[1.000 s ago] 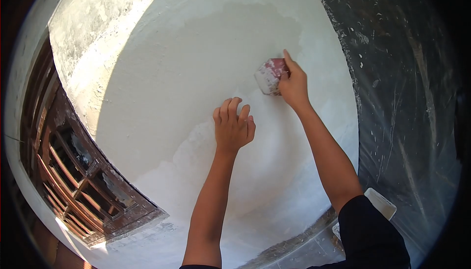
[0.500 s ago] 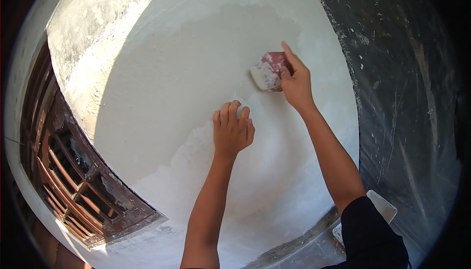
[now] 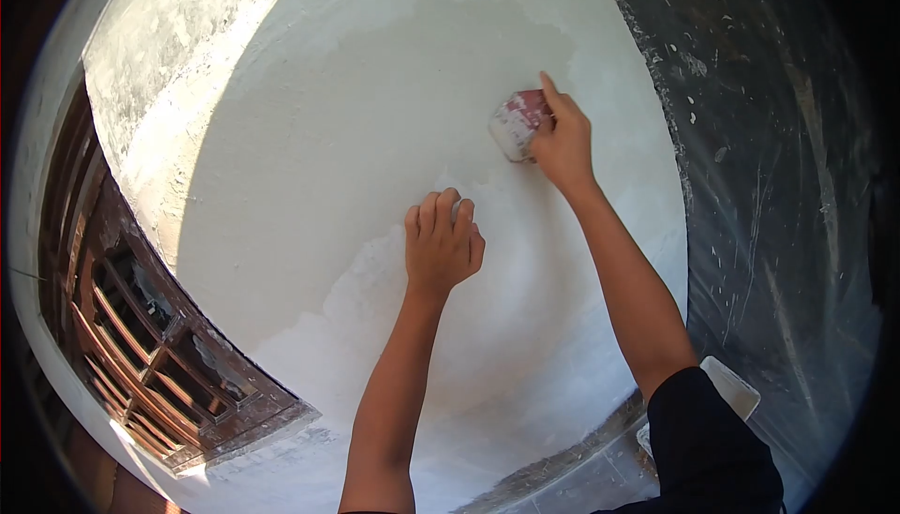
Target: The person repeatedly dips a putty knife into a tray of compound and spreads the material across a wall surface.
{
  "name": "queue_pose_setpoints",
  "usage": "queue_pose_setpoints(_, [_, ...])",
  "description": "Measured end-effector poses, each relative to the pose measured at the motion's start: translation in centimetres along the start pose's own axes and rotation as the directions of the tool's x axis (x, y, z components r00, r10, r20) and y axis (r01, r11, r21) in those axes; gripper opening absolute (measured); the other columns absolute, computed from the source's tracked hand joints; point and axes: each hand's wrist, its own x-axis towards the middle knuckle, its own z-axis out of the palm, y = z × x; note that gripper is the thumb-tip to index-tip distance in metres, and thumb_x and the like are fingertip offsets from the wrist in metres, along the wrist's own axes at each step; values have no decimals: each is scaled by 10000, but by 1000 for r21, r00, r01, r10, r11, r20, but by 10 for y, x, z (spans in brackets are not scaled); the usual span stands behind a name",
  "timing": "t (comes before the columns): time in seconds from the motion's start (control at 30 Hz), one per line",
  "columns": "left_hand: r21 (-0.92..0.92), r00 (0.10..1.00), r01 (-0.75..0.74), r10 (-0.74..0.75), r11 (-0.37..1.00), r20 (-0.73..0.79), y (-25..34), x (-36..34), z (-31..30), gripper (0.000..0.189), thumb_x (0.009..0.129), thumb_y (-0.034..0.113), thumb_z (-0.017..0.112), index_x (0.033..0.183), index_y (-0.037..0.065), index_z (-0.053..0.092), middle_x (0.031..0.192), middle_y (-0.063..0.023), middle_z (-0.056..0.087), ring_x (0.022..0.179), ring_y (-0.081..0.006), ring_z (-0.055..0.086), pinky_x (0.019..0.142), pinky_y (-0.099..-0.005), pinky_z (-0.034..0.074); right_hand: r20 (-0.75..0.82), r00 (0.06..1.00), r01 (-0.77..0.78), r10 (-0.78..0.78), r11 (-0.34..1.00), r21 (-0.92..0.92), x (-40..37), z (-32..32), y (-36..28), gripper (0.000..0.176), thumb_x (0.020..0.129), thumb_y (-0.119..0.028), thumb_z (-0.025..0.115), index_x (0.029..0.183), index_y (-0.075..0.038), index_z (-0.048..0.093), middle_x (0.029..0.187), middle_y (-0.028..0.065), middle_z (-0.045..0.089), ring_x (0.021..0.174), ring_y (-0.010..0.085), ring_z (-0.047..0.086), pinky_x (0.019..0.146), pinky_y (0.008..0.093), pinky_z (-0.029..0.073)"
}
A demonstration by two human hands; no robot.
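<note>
My right hand (image 3: 564, 150) grips a flat red scraper (image 3: 521, 124) smeared with white, its pale edge against or very near the wall (image 3: 375, 129). One finger points up past the scraper. Lower and to the left, my left hand (image 3: 439, 240) is curled with its back toward me, close to the wall. Something small and pale shows between its fingers, too hidden to name. The wall carries a greyer, damp-looking patch above a whiter area.
A brown wooden window frame with bars (image 3: 173, 364) is at the lower left. Dark plastic sheeting (image 3: 769, 167) with white specks covers the right side. A white container (image 3: 731, 388) sits by my right sleeve. Bright sunlight falls on the upper left wall.
My right hand and the scraper have shifted slightly up, with the scraper's pale edge a little farther right. My left hand has hardly moved.
</note>
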Motion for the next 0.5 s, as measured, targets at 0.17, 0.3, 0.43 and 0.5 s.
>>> queue_pose_setpoints(0.17, [-6, 1000, 9, -9, 1000, 20, 2, 4, -2, 344, 728, 156, 603, 1060, 76, 562, 1178, -85, 524, 1106, -275, 459, 923, -434, 329, 128, 983, 110, -130, 982, 155, -17, 0, -29, 573, 812, 141, 493, 1369, 12, 519, 921, 187, 580, 820, 343, 575, 798, 354, 481])
queue_pose_setpoints(0.3, [13, 1000, 6, -6, 1000, 25, 1, 3, -2, 337, 725, 149, 598, 1053, 75, 566, 1161, -84, 530, 1094, -272, 465, 922, -435, 330, 138, 988, 54, -63, 996, 71, -12, 10, -6, 586, 799, 137, 483, 1370, 12, 518, 961, 200, 599, 889, 357, 610, 827, 392, 495])
queue_pose_setpoints(0.43, [21, 1000, 12, -12, 1000, 13, 2, 3, 1, 329, 726, 150, 597, 1047, 78, 574, 1144, -77, 536, 1089, -264, 468, 920, -430, 325, -86, 996, -34, 36, 999, 28, -2, -12, -1, 582, 809, 127, 483, 1380, 18, 505, 967, 188, 601, 882, 325, 618, 825, 359, 492])
queue_pose_setpoints(0.5, [36, 999, 26, -27, 999, 28, 3, 4, -1, 327, 727, 150, 597, 1046, 79, 577, 1141, -73, 537, 1089, -260, 468, 919, -427, 323, 77, 997, 10, -25, 982, 186, -16, -3, -18, 587, 820, 122, 484, 1395, 5, 496, 941, 174, 582, 881, 309, 605, 830, 332, 477])
